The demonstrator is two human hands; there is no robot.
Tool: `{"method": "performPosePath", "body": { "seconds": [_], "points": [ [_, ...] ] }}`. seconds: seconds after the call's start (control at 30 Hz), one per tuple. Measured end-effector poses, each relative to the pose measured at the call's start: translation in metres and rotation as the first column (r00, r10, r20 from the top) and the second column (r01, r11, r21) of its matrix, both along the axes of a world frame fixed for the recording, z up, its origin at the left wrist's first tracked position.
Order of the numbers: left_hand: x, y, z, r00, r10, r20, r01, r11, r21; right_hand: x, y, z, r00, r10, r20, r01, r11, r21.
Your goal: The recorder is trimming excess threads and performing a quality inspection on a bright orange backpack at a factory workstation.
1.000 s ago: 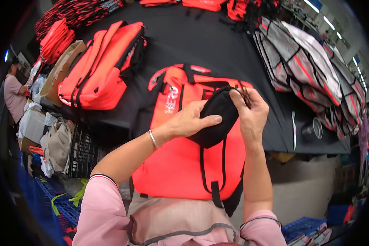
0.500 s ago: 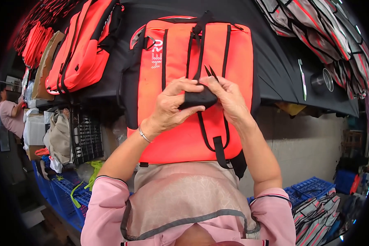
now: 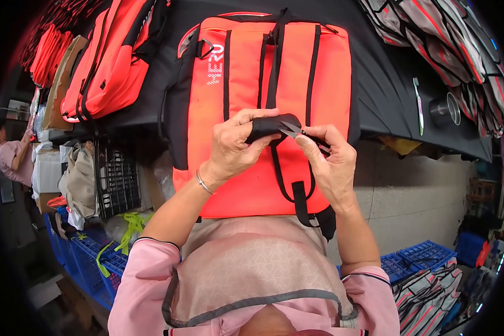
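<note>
A bright orange-red backpack with black straps lies in front of me, its strap side up, partly over the table's near edge. My left hand is closed on a black padded fabric piece lifted above the middle of the bag. A black strap runs up from that piece toward the bag's far end. Small thread snips are gripped in my right hand. Their pointed blades lie against the right end of the black piece, slightly apart. Whether a thread sits between them is too small to tell.
Another orange-red backpack lies on the black-covered table at left. Toward the right are a toothbrush, a metal cup and stacked grey bags. Blue crates stand below. Another person is at far left.
The snips have swung from pointing away from me to pointing left, onto the black piece. My right hand has moved slightly right and nearer me; my left still holds the black piece.
</note>
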State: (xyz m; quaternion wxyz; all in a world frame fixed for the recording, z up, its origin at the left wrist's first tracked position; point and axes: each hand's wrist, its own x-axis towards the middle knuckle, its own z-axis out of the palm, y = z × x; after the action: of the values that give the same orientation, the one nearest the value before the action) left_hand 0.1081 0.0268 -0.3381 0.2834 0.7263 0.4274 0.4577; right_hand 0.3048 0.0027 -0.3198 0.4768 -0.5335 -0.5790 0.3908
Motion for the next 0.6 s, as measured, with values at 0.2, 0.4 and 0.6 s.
{"method": "performPosePath", "body": {
  "seconds": [0.2, 0.4, 0.6],
  "points": [
    [0.0002, 0.0014, -0.0013, 0.999, 0.037, 0.005, -0.038, 0.998, 0.048, -0.0013, 0.0037, -0.0050, 0.996, -0.007, 0.092, -0.004, 0.992, 0.126],
    [0.0011, 0.0016, -0.0030, 1.000, 0.026, 0.009, -0.026, 0.998, 0.065, -0.0027, 0.0045, -0.0053, 0.998, 0.002, 0.061, -0.008, 0.996, 0.092],
    [0.0011, 0.0003, -0.0047, 0.999, 0.034, -0.006, -0.034, 0.999, 0.036, 0.0014, 0.0055, 0.0030, 0.990, 0.031, 0.141, -0.037, 0.998, 0.045]
  ]
}}
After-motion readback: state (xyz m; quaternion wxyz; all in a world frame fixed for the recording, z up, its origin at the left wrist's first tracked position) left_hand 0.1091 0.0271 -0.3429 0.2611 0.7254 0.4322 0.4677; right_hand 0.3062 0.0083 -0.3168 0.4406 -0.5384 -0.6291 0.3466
